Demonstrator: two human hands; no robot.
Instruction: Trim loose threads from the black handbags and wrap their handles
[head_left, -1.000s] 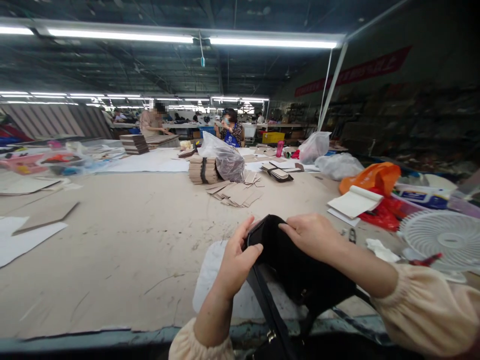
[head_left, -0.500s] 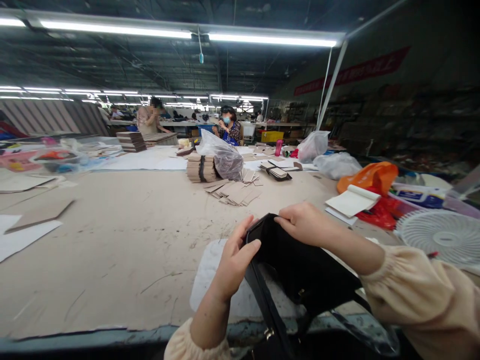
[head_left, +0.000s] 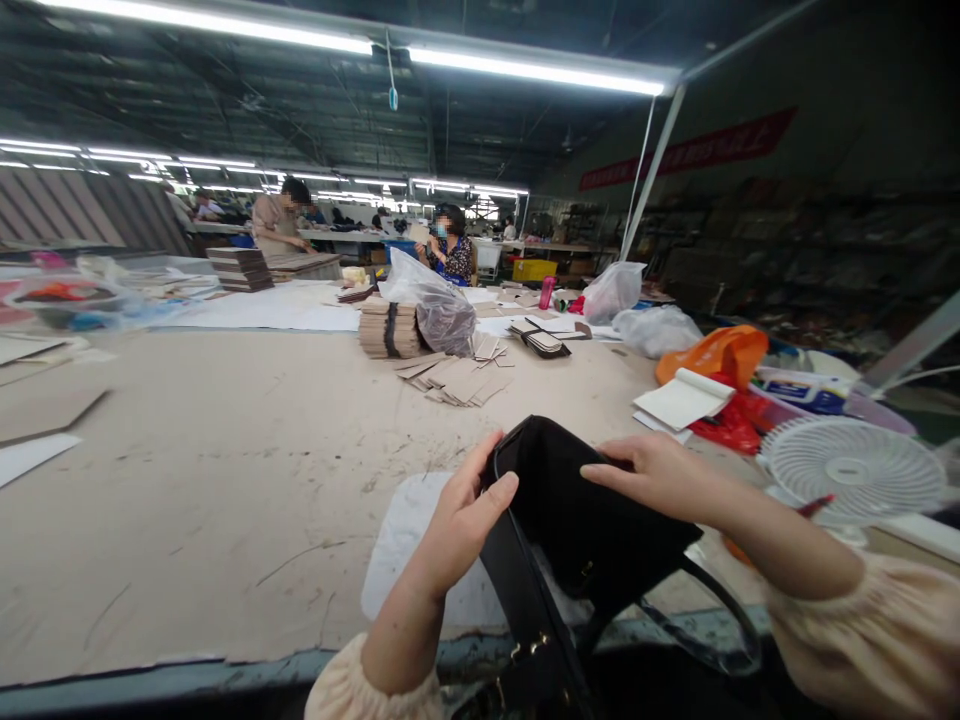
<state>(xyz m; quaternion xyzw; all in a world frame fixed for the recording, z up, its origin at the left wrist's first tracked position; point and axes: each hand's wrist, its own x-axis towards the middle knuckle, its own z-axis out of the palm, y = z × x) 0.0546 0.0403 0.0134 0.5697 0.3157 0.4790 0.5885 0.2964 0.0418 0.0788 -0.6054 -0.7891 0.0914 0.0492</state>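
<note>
A black handbag (head_left: 577,520) with a strap lies at the near edge of the big beige worktable (head_left: 225,450), partly on a white sheet (head_left: 409,540). My left hand (head_left: 461,525) grips the bag's left rim, thumb on the edge and fingers curled round it. My right hand (head_left: 656,478) rests on the bag's top right, fingers closed over the opening's edge. The inside of the bag is dark and hidden.
Cardboard pieces (head_left: 457,380) and a bundled stack (head_left: 388,330) with a plastic bag (head_left: 435,305) lie mid-table. A notepad (head_left: 682,400), an orange bag (head_left: 716,352) and a white fan (head_left: 851,470) sit at right. Two people work at far tables.
The view has shifted rightward and down. My right hand has slid a little to the right along the bag's top; my left hand keeps its hold.
</note>
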